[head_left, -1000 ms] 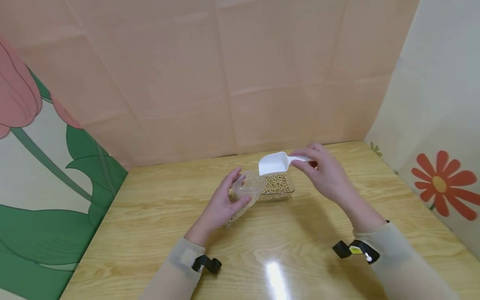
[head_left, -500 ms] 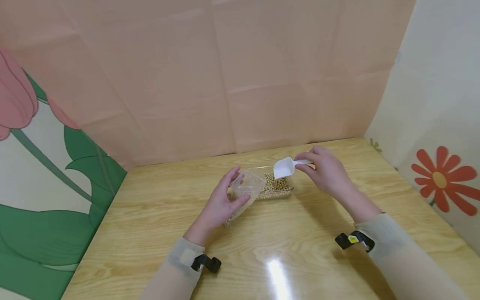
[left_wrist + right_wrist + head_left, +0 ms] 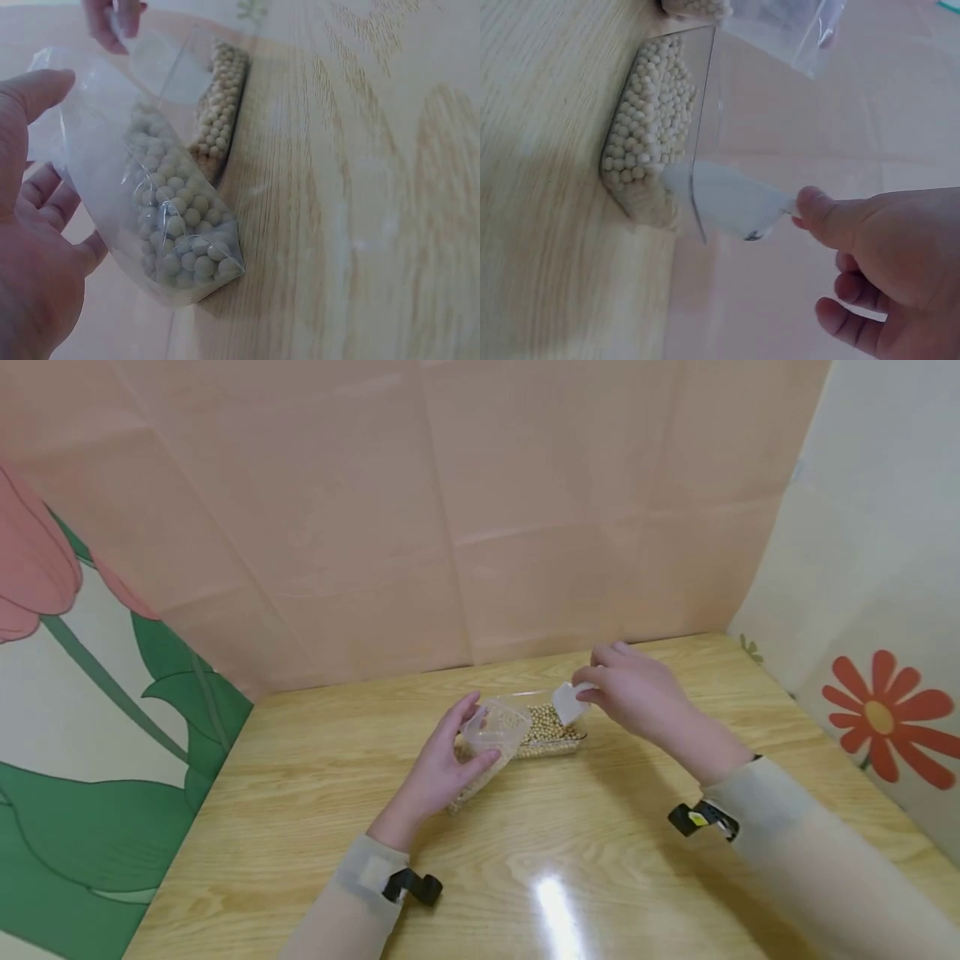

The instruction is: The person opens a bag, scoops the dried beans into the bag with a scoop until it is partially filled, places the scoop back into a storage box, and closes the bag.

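A clear plastic bag (image 3: 497,727) stands tilted on the table with round beige beans in its lower part. My left hand (image 3: 442,768) grips it near its mouth, thumb on the near side. Beside it lies a clear rectangular box (image 3: 551,749), partly hidden by the bag in the head view and holding more beans (image 3: 649,112). My right hand (image 3: 637,693) pinches the handle of a white scoop (image 3: 570,703). In the right wrist view the scoop's blade slants down over the box rim, its front edge at the beans.
The wooden table (image 3: 315,835) meets a pink cloth backdrop (image 3: 375,527) behind the box. A wall with a painted red flower (image 3: 879,724) borders the right side. Painted green leaves (image 3: 90,818) are at the left. Each sleeve carries a black wrist camera (image 3: 412,887).
My right hand has moved the scoop from beside the bag's mouth rightward and down, its blade now dipping into the right end of the box. The left hand and bag have hardly moved.
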`<state>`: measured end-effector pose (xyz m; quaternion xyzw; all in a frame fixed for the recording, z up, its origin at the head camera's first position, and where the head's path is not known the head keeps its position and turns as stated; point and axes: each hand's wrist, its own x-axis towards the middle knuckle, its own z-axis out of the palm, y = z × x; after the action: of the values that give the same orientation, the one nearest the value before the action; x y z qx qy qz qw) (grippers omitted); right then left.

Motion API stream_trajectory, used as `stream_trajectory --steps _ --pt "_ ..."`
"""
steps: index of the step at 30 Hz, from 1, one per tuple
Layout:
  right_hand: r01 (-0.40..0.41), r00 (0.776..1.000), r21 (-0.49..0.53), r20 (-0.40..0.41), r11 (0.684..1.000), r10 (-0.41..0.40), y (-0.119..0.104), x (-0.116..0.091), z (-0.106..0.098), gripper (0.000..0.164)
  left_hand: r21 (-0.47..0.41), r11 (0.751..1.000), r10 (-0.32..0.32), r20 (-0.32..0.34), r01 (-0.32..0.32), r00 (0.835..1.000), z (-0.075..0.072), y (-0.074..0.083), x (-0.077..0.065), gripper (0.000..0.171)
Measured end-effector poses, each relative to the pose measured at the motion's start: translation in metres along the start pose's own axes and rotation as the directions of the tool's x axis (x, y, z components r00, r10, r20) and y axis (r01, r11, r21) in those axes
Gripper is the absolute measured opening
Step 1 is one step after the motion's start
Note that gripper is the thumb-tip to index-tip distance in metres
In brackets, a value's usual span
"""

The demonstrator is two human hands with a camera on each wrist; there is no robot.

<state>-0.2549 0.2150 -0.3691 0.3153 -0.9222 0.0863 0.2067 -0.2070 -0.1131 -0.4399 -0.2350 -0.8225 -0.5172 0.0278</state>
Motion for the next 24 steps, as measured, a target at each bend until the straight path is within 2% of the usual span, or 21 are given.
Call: stream_trajectory --steps 5,9,16,20,24 --pt "0.014 0.997 -0.038 0.082 0.999 -0.011 -0.009 0.009 0.001 0.017 -0.002 1.0 0.012 -0.002 -0.012 1.0 -0.002 0.0 -0.001 0.089" --pt "-0.017 0.993 -0.023 0.113 1.0 0.019 -0.011 0.011 0.006 0.017 -0.002 1.0 0.029 -0.006 -0.029 1.0 -0.003 -0.001 0.0 0.089" --pt "-0.072 0.991 0.139 0.12 0.988 0.056 0.0 0.005 0.024 0.017 -0.008 0.999 0.046 -0.014 -0.046 0.999 -0.001 -0.002 0.0 0.089" --pt "-0.111 0.988 0.252 0.136 0.961 0.078 0.007 -0.001 0.037 0.018 -0.015 0.999 0.045 -0.011 -0.045 0.999 -0.001 -0.003 0.0 0.089" --pt "-0.161 0.983 0.338 0.143 0.927 0.118 0.004 -0.004 0.047 0.019 -0.018 0.999 0.042 -0.013 -0.042 0.999 -0.001 -0.004 -0.001 0.09"
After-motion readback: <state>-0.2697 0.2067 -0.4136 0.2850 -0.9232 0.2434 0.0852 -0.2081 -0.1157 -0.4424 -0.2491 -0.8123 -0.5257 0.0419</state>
